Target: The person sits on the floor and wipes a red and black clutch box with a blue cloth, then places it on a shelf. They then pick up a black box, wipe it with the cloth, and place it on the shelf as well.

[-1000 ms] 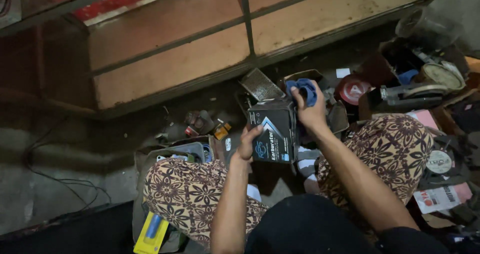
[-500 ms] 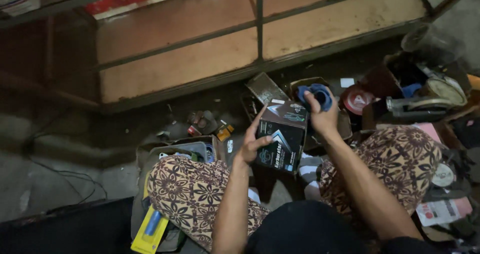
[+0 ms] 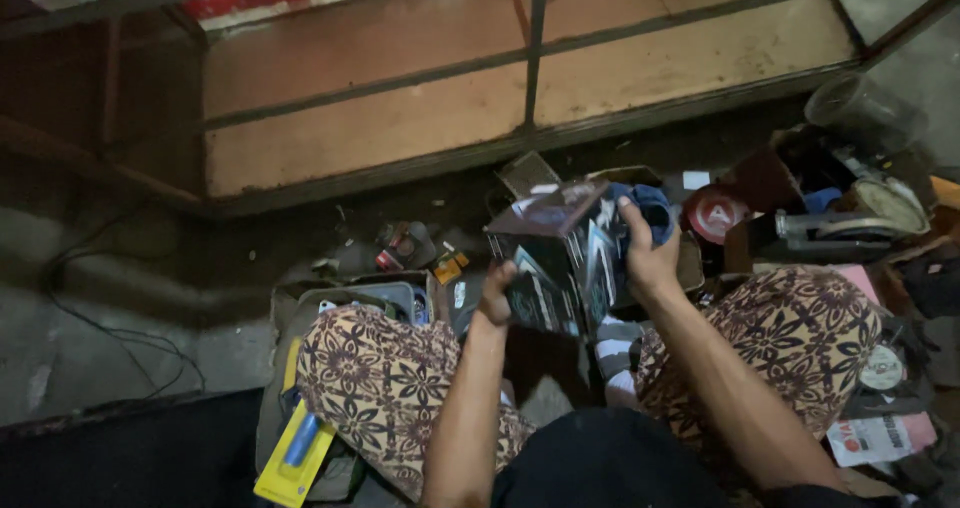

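I sit cross-legged on the floor in patterned trousers. Between my knees I hold a dark printed cardboard box [image 3: 560, 253], tilted. My left hand [image 3: 497, 293] grips its lower left corner. My right hand [image 3: 645, 248] holds its upper right side and also pinches a blue cloth-like thing [image 3: 655, 208] against the box. What is inside the box is hidden.
A yellow blister pack with a blue tool [image 3: 295, 453] lies by my left knee. A grey tray [image 3: 385, 298] and small parts sit ahead. Boxes, a red round lid [image 3: 715, 213] and tools crowd the right. A metal-framed shelf [image 3: 530, 68] stands in front; a cable [image 3: 110, 328] runs left.
The box has tipped and turned in my hands, its top swinging up and leftward. My right hand has stayed on its upper right with the blue thing. The view has shifted slightly.
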